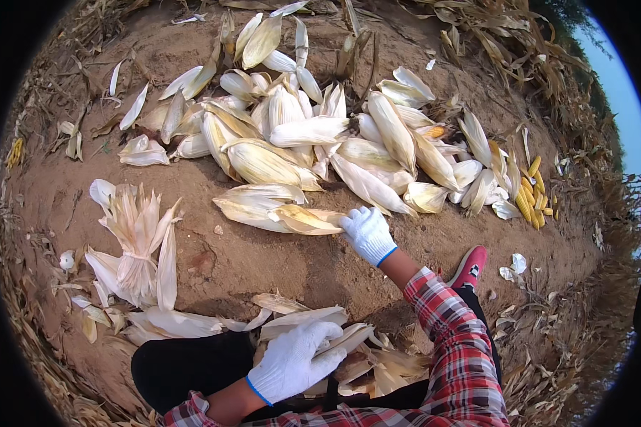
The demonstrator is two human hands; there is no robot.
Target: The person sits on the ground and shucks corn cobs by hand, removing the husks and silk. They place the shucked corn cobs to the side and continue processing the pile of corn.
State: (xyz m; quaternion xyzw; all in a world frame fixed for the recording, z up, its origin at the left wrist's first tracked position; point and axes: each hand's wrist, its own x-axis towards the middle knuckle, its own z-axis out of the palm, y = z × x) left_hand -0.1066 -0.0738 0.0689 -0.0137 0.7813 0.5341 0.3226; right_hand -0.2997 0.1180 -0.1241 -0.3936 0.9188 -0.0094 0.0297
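My right hand [368, 234], in a white knit glove with a blue cuff edge, pinches the right end of a yellowish dry corn husk [312, 220]. That husk is on a husk-covered corn ear [251, 211] on the soil, at the near side of a pile of unpeeled corn ears [310, 131]. My left hand [296, 360], gloved alike, is over my lap with thumb and fingers apart. Loose pale husks [347, 340] show in and beyond the gap; whether the hand touches them is unclear.
A tied bundle of husks [137, 256] stands on the bare soil at left. Peeled yellow corn cobs [533, 197] lie at the right end of the pile. My pink shoe [469, 265] rests below them. Dry corn stalks [507, 42] border the ground.
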